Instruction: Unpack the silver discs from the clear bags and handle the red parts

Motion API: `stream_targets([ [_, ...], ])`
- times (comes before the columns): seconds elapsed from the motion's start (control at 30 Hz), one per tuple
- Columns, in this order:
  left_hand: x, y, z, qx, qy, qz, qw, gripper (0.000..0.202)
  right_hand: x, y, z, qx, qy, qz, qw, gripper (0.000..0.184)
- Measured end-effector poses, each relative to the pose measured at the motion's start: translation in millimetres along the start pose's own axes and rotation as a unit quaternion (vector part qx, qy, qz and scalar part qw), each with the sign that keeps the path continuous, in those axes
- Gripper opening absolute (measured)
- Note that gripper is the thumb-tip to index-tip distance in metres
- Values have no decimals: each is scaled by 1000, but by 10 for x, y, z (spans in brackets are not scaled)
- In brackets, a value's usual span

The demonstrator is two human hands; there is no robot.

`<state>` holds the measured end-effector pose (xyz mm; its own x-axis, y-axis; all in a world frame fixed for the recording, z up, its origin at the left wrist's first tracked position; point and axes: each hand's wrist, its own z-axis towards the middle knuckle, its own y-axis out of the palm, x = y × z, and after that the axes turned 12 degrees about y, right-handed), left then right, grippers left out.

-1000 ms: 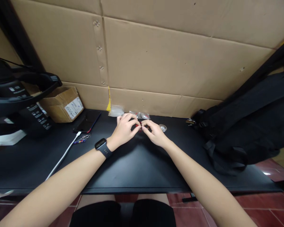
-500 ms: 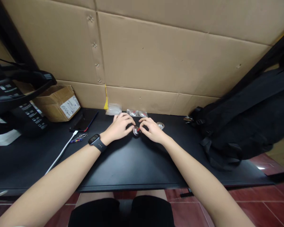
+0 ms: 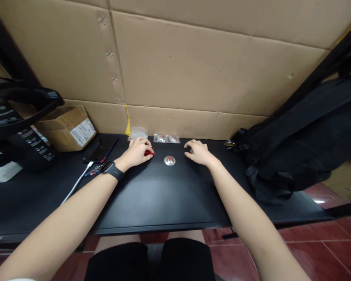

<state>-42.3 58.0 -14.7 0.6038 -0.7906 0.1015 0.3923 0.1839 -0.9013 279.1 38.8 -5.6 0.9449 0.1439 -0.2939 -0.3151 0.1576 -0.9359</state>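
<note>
On the black table (image 3: 152, 199), a round silver disc (image 3: 169, 160) with a red middle lies flat between my two hands, touched by neither. To its left, my left hand (image 3: 137, 153) has its fingers curled over a small bunch of red cord-like material (image 3: 149, 153), mostly covered by the thumb and fingers. My right hand (image 3: 199, 153) is bent over a small shiny round piece (image 3: 192, 151) to the disc's right; the fingers hide most of it. Behind, two clear packets (image 3: 166, 139) hold similar silver discs with red bits.
Clear plastic bags (image 3: 139, 133) and a yellow pointed piece (image 3: 128, 127) are by the cardboard wall (image 3: 175, 78). Leftward are a phone (image 3: 101, 149), white cable (image 3: 77, 183), keyring, cardboard box (image 3: 68, 128) and black bottle (image 3: 32, 136). A black backpack (image 3: 304, 144) fills the right, near a padlock (image 3: 229, 143).
My hands have parted from the disc, left hand leftward and right hand rightward onto the shiny round piece. The disc now lies uncovered, and red material shows under my left fingers.
</note>
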Motion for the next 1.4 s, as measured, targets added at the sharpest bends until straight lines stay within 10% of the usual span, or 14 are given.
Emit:
stream_targets([
  [0.37, 87, 2, 7, -9, 9, -33, 999, 10, 207, -189, 34, -75, 91, -29, 993, 32],
  [1.4, 247, -42, 51, 47, 7, -56, 997, 18, 423, -166, 107, -50, 60, 20, 997, 31],
])
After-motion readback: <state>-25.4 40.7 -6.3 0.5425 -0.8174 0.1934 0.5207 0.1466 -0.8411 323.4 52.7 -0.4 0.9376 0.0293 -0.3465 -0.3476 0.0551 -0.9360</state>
